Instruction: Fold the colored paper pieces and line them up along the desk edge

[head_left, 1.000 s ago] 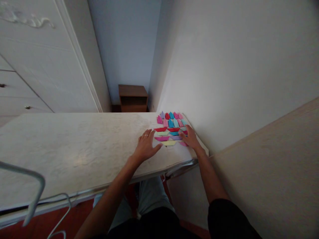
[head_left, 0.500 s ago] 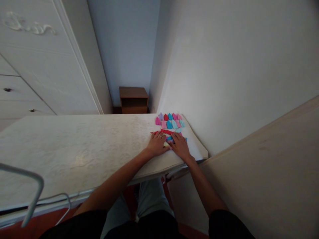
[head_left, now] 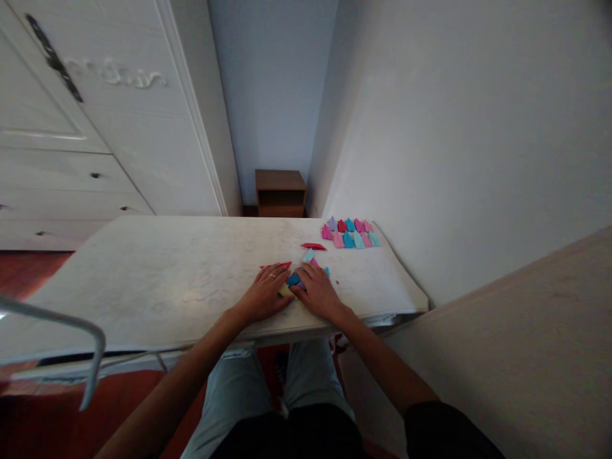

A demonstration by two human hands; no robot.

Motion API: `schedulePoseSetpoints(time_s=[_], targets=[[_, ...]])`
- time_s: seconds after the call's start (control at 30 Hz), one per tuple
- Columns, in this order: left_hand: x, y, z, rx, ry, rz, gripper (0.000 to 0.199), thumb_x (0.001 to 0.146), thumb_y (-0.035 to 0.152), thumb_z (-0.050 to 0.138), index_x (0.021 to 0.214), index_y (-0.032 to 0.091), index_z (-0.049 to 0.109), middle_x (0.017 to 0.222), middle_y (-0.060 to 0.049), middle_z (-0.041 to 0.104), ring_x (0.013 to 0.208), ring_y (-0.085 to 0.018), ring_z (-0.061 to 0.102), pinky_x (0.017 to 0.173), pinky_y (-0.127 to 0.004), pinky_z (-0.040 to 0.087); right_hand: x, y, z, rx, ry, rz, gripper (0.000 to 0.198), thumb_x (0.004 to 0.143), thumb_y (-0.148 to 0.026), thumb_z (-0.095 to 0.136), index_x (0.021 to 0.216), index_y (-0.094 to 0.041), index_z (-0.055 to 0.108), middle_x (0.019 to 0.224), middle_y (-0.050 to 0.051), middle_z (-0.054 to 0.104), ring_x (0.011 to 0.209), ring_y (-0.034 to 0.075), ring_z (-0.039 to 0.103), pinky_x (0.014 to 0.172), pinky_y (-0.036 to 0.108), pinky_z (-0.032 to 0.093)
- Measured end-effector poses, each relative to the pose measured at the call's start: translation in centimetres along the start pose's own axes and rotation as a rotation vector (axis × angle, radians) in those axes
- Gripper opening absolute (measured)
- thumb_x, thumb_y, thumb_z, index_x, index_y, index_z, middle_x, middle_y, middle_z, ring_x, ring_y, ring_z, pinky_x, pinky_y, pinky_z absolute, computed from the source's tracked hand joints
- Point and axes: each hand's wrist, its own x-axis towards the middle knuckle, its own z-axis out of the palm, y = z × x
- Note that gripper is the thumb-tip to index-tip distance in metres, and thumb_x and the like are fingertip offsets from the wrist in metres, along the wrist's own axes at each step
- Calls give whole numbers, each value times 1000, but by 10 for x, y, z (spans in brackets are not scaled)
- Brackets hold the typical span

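Dim, soft light | faint glare — tabletop (head_left: pixel 162 271) | raised lettering (head_left: pixel 117 75) blurred | edges stretched | top-right corner — darkened

Hands (head_left: pixel 262 297) farther left, papers (head_left: pixel 293 279) bunched, red one (head_left: pixel 313 246) apart

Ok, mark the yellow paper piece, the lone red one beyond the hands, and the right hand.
Yellow piece (head_left: pixel 285 290), head view: its uncovered part.
Lone red piece (head_left: pixel 314 246), head view: its middle.
Right hand (head_left: pixel 316 290), head view: its back.

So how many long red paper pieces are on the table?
2 visible: one red piece lies alone beyond the right hand, near the two rows of small pieces; another red piece shows by the left hand. Either hand may hide more.
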Motion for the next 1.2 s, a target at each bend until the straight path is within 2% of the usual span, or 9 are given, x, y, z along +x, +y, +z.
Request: schedulePoseSetpoints(time_s=[0.13,0.27,0.4,0.53,0.77,0.83,0.9,1.07,1.2], targets=[[-47,-43,-25,80,39,-132,62,85,49,57,136,15,48,148,-17,43,139,-31,35,114,-51,29,34,-36,21,5,-35,-103,53,93,-48,52,134,-14,52,143,19,47,137,30,37,112,48,26],[-87,-81,-50,170,116,-269,52,89,46,51,131,16,52,147,-17,44,139,-32,35,112,-52,31,63,-59,32,-37,-34,-149,54,93,-50,51,134,-14,53,142,19,48,134,30,39,112,47,26],[-115,-105,-72,222,186,-397,42,91,39,46,122,13,60,143,-20,47,135,-34,40,111,-53,33,76,-63,31,-123,1,-23,54,95,-49,47,131,-9,55,140,22,49,133,34,39,112,53,22],[-130,-117,-88,199,260,-453,41,89,36,46,118,13,62,134,-19,55,129,-33,46,110,-52,36,66,-50,26,-177,65,20,49,97,-44,44,132,-10,54,142,21,47,134,34,37,113,56,15],[-132,-116,-93,228,282,-431,39,88,34,45,115,13,64,125,-16,62,128,-31,48,110,-49,37,44,30,1,-149,126,82,49,97,-45,38,134,-17,51,142,14,50,134,28,41,114,50,17],[-125,-108,-88,241,282,-391,39,88,35,48,117,14,64,129,-16,60,132,-32,45,111,-52,34,54,62,-14,-156,108,209,52,96,-46,41,135,-12,49,140,17,50,132,28,42,111,43,26],[-115,-94,-81,246,287,-360,43,88,36,50,123,14,61,136,-17,55,136,-34,38,112,-56,31,71,94,-30,-191,36,443,57,94,-48,43,140,-13,43,143,17,48,133,27,41,108,38,31],[-83,-54,-61,194,256,-274,47,89,33,52,132,14,54,142,-18,49,141,-34,33,113,-57,28,114,159,-63,-239,-32,707,71,89,-63,44,138,-11,44,137,24,49,128,34,46,99,44,39],[-54,-21,-48,56,245,-190,45,87,31,56,131,20,54,144,-15,48,141,-32,33,112,-56,32,120,200,-84,-276,-63,845,84,85,-74,38,143,-14,40,149,26,34,137,42,32,102,60,31]])
